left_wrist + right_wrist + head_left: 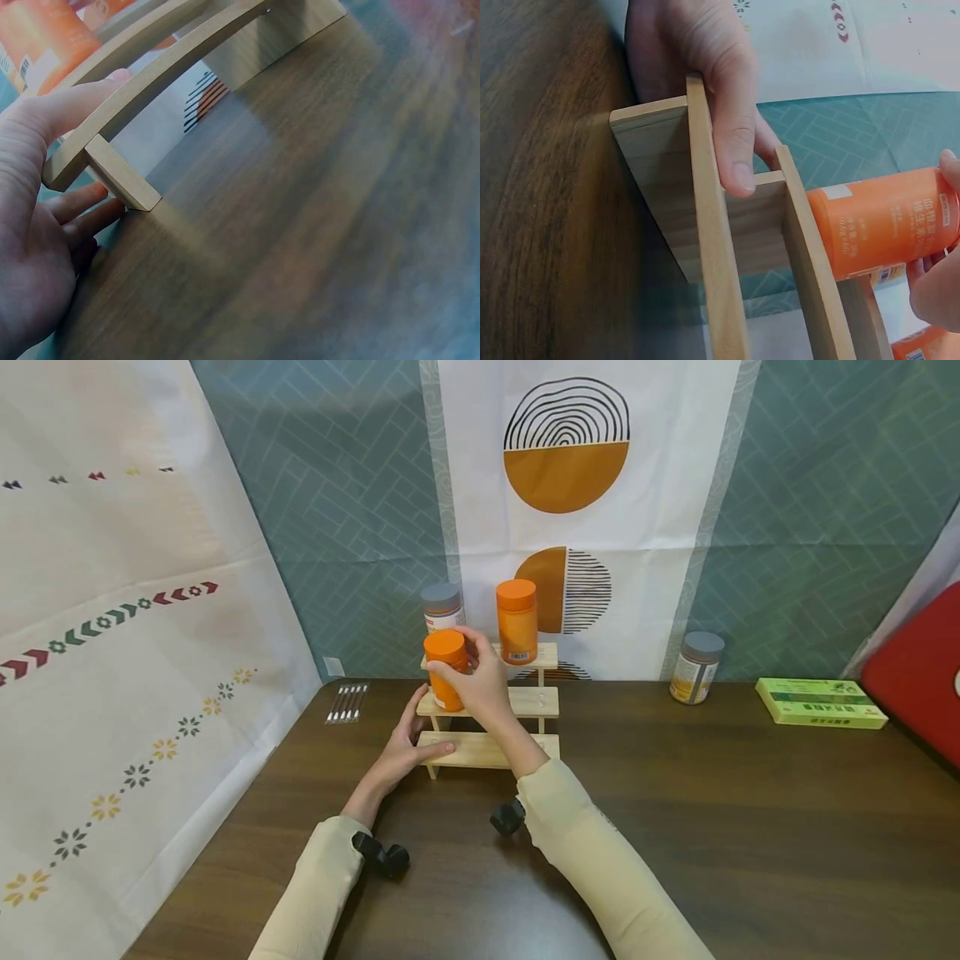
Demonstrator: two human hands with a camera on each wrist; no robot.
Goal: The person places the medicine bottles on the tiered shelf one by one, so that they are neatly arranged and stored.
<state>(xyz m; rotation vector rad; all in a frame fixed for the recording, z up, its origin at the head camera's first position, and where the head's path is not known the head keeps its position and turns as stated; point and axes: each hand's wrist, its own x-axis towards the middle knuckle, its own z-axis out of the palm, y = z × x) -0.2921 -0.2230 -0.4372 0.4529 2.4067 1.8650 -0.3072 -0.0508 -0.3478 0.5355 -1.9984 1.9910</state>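
Observation:
A small three-tier wooden display rack (491, 750) stands on the table. My left hand (401, 753) holds its left end, thumb over the lowest step and fingers down beside the leg in the left wrist view. My right hand (486, 687) grips an orange bottle (446, 647) with an orange lid, upright at the left of the middle step. The right wrist view shows that bottle's base right at the step's board. Another orange bottle (517, 625) stands on the top step toward the right. Behind the held bottle, a grey-lidded bottle (442, 603) is partly hidden on the top step's left.
A pack of cotton swabs (347, 703) lies left of the rack. Toward the right stand a grey-lidded bottle (694, 670) and a flat green-yellow box (821, 702). A red object (918, 668) sits at the far right edge. Hanging cloths border the table's back and left.

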